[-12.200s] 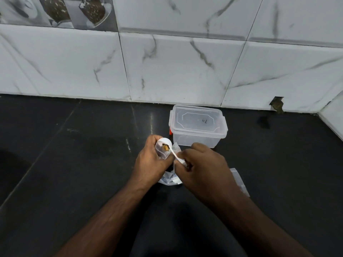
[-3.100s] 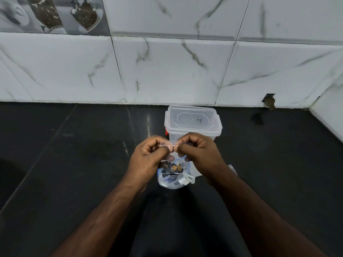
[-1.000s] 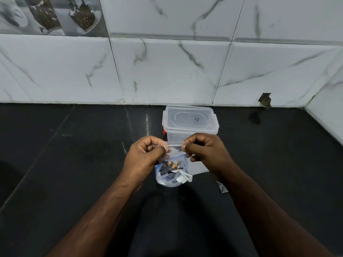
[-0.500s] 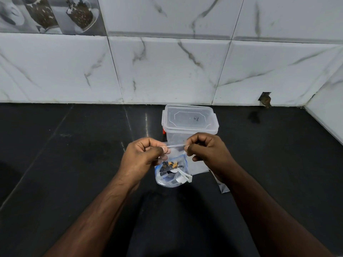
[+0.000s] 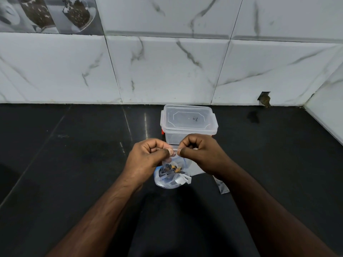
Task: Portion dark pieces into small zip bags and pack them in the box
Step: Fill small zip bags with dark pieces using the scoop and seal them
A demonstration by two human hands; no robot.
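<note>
Both hands have drawn together since half a second ago: the left hand [image 5: 148,156] and right hand [image 5: 199,153] pinch the zip strip of the small clear zip bag [image 5: 171,168], seemingly sealing it, above the black table [image 5: 74,164] before the lidded clear plastic box [image 5: 188,123]. Dark pieces [image 5: 171,168] sag at the bag's bottom, but whether the zip has closed is hidden by the fingers.

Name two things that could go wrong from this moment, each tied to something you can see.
1. Both hands, left hand and right hand, pinch only the top strip of the small zip bag; if the seal is incomplete, the dark pieces may spill.
2. The box has its lid on, so packing may need a freed hand.
</note>
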